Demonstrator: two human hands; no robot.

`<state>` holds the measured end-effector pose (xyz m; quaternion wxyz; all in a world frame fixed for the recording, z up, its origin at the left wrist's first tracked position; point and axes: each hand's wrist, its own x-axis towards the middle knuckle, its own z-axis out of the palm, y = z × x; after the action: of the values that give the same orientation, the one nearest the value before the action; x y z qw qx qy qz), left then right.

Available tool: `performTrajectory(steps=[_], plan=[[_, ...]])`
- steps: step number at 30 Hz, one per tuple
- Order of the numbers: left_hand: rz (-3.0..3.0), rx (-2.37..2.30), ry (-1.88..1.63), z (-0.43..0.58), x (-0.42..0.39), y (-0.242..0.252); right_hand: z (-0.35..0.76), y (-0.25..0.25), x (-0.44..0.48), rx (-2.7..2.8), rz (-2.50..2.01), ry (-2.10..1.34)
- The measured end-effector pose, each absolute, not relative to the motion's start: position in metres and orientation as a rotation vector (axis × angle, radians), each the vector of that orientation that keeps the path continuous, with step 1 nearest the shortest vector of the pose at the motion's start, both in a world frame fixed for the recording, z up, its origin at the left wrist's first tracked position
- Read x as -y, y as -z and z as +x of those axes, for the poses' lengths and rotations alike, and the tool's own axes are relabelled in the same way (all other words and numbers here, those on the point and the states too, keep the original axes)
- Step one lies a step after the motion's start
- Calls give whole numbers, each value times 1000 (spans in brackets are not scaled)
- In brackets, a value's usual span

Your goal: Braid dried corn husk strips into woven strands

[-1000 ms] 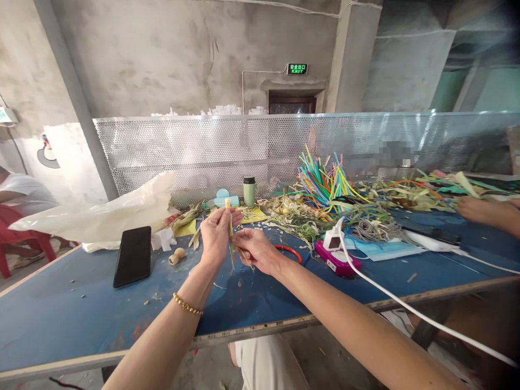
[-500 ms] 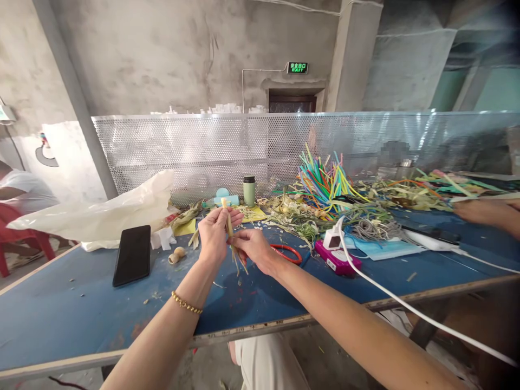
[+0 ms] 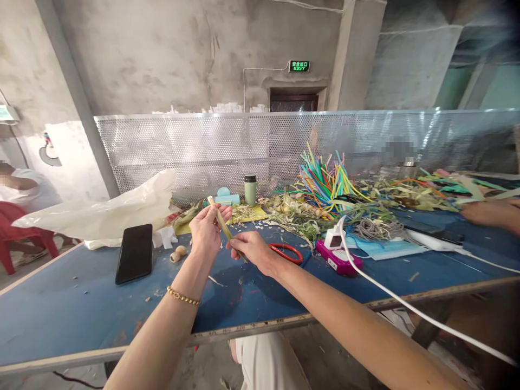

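A flat, pale yellow-green plant strip (image 3: 223, 224) slants between my two hands above the blue table (image 3: 162, 325). My left hand (image 3: 206, 227) pinches its upper end between thumb and index finger, the other fingers partly spread behind it. Lower down, my right hand (image 3: 254, 247) grips the strip with thumb and fingers, and a short end pokes out below. Red-handled scissors (image 3: 287, 253) lie just right of my right hand, their blades not clearly seen. Two small round tan pieces (image 3: 177, 254) rest on the table left of my left wrist.
At left lie a black phone (image 3: 134, 253) and a plastic bag (image 3: 122, 208). A green bottle (image 3: 250, 190), plant scraps (image 3: 290, 214) and colourful strips (image 3: 327, 181) sit behind. At right are a magenta power strip (image 3: 339, 257), a white cable (image 3: 390, 297) and another person's hand (image 3: 489, 214).
The held strip has tilted and now shows as one longer flat length, its top end further left. My left hand has shifted slightly left and down; the loose ends below are less visible.
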<state>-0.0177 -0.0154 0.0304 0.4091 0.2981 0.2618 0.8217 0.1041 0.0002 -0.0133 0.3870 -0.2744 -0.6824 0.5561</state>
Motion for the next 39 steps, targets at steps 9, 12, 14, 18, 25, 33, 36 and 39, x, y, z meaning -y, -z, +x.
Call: performTrajectory(steps=[9, 12, 14, 18, 25, 33, 36, 39], plan=[[700, -661, -2104, -20, 16, -34, 98, 20, 2, 1862, -781, -1152], [706, -643, -2096, -21, 15, -34, 98, 23, 0, 1865, -764, -1130], [694, -633, -2099, -23, 15, -34, 98, 23, 0, 1862, -758, -1125], [621, -621, -2120, -28, 13, -34, 99, 20, 5, 1921, -790, -1041], [579, -560, -2096, -30, 13, -36, 106, 9, 6, 2021, -879, -680], [529, -568, -1860, -39, 14, -38, 128, -5, -8, 2150, -872, -242], [592, -585, -1811, -36, 13, -36, 132, -6, -11, 2140, -887, -256], [709, -583, -1755, -27, 11, -29, 133, -5, -12, 2108, -866, -334]])
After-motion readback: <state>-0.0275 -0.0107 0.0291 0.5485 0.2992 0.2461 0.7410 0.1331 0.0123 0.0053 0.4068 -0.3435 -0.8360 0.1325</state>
